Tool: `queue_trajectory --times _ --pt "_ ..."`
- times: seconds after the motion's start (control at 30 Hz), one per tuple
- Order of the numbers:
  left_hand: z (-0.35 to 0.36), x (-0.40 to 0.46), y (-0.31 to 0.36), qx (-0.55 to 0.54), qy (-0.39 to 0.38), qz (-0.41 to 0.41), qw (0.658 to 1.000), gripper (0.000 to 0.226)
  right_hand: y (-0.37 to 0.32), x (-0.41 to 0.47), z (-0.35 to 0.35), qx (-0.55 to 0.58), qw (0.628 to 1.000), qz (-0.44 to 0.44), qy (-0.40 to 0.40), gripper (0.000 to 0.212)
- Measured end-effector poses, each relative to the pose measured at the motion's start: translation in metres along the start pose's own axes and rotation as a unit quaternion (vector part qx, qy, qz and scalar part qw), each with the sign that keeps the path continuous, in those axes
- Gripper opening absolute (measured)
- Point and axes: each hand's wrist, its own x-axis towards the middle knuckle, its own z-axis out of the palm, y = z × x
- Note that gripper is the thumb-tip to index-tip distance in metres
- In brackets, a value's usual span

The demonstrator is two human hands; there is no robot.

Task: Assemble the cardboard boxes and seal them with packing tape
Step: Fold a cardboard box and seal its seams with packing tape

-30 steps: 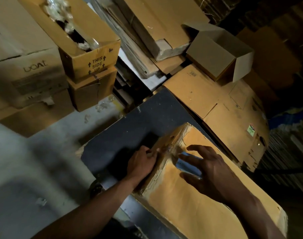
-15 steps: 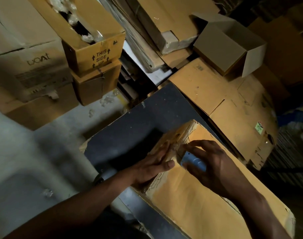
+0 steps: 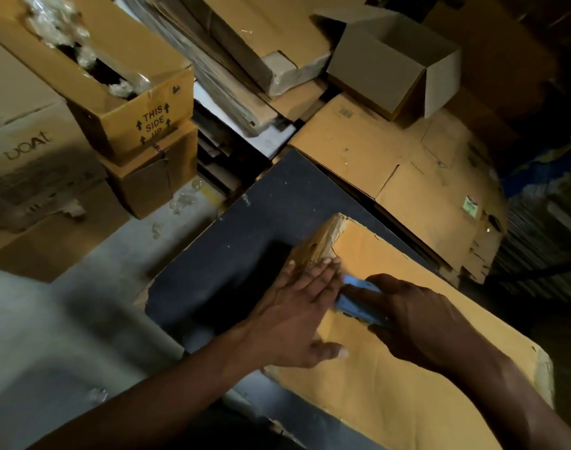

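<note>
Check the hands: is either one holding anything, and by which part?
The right hand grips a blue tool by its rear end; what kind of tool cannot be told. The left hand holds nothing: it lies flat on the cardboard box.

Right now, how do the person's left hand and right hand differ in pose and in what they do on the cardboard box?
The left hand lies flat with straight fingers, pressing the edge of the flat yellow-brown cardboard box; the right hand is curled round a blue handheld tool. The left hand holds nothing, the right hand grips the tool. Both rest on the same box, close together.
</note>
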Motion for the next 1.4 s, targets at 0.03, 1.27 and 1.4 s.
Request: queue_trajectory --times 0.03,1.27,1.4 --pt "-0.001 0.0 0.001 0.009 -0.002 -0.001 1.0 0.112 0.004 -0.004 0.001 -0.008 1.0 -0.003 -0.004 0.079" --pt "-0.016 0.018 0.055 0.225 -0.152 -0.017 0.962 0.125 0.061 -0.07 0.045 -0.01 0.999 -0.007 0.033 0.061" --pt "-0.014 0.015 0.051 0.216 -0.134 -0.006 0.967 0.119 0.068 -0.077 0.04 0.018 0.999 -0.013 0.043 0.057"
